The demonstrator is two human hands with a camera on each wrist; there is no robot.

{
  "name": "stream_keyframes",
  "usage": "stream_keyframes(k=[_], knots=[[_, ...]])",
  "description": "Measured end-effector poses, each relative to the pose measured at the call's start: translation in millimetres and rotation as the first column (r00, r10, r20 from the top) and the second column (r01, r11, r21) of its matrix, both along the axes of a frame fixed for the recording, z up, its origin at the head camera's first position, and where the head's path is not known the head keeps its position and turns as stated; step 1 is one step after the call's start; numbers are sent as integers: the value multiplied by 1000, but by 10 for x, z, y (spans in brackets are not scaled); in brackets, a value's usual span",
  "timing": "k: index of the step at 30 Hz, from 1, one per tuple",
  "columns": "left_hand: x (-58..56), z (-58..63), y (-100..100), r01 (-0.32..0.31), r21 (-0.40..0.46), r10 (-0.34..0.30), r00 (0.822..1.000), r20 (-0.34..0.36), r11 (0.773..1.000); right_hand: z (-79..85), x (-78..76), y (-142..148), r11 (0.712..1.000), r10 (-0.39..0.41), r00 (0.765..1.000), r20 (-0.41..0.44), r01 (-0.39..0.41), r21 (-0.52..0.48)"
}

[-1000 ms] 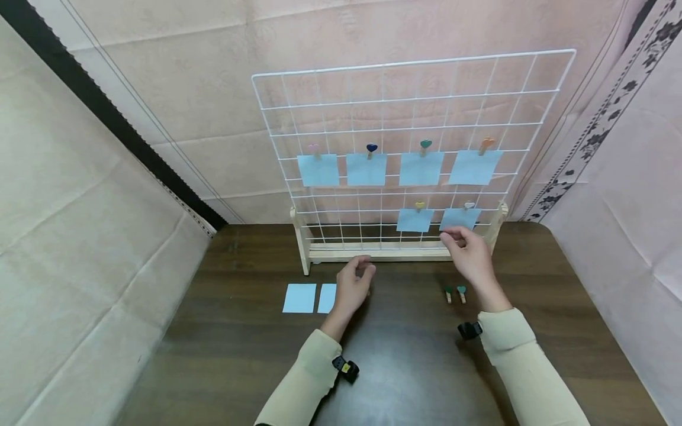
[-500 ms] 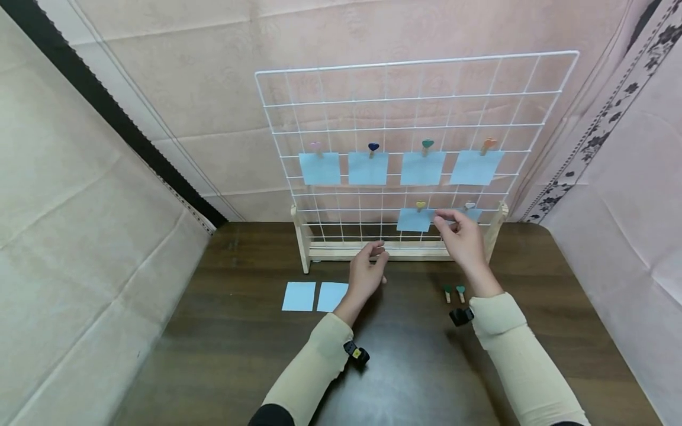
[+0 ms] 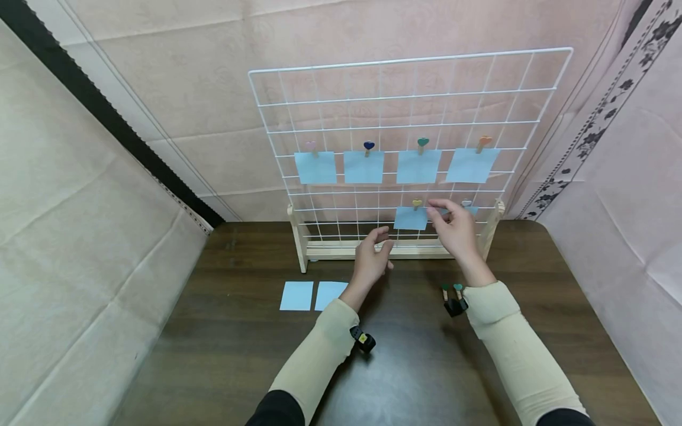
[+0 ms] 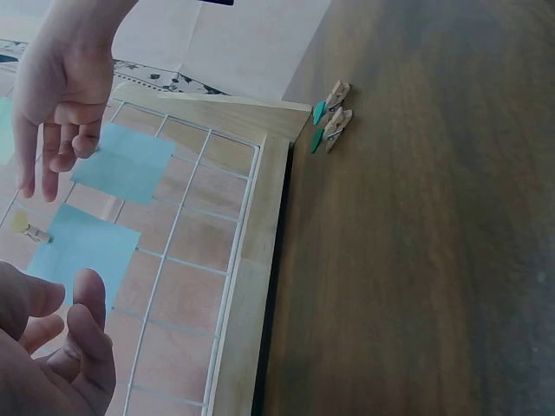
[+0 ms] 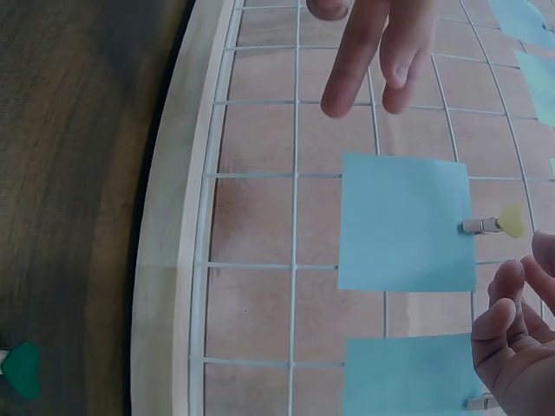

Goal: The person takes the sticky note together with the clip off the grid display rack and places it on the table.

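A blue paper note (image 3: 409, 219) hangs on the white wire grid (image 3: 341, 204) from a clothespin with a yellow heart (image 5: 510, 221). My right hand (image 3: 455, 229) hovers at that note's right side, thumb and fingers apart and bent, holding nothing. Left of and below the note, my left hand (image 3: 370, 260) is raised in front of the grid with loosely bent fingers, also holding nothing. Behind my right hand, a second lower note (image 4: 126, 165) is partly hidden in the head view. The right wrist view shows a gap between the yellow-heart clothespin and my right fingertips.
Several blue notes (image 3: 364, 167) hang in an upper row from heart clothespins. Two loose notes (image 3: 296, 296) lie on the dark wooden table (image 3: 213, 355). Two green-heart clothespins (image 4: 334, 130) lie near the grid's wooden base (image 4: 251, 260), right of centre.
My right hand has moved left and up, from the lower right note to beside the yellow-heart one. The left hand has moved right and up toward the grid, uncovering more of a loose note.
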State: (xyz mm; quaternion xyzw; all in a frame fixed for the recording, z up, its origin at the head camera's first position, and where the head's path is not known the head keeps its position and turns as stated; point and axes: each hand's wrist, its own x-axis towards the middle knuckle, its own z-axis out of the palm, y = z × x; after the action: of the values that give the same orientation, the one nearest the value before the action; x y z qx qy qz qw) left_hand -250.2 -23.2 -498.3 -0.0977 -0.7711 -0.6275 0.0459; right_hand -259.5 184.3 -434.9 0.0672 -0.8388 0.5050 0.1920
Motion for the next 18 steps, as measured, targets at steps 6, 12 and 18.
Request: stream_keyframes(k=[6, 12, 18], knots=[[-92, 49, 71, -16, 16, 16, 1000, -10, 1000, 85, -63, -39, 1000, 18, 1000, -10, -18, 21], [-198, 93, 146, -14, 13, 14, 1000, 9, 1000, 136, -118, -52, 999, 30, 1000, -11, -29, 36], [-273, 119, 203, -15, 39, 13, 999, 51, 999, 121, -168, -88, 997, 69, 998, 5, -69, 28]])
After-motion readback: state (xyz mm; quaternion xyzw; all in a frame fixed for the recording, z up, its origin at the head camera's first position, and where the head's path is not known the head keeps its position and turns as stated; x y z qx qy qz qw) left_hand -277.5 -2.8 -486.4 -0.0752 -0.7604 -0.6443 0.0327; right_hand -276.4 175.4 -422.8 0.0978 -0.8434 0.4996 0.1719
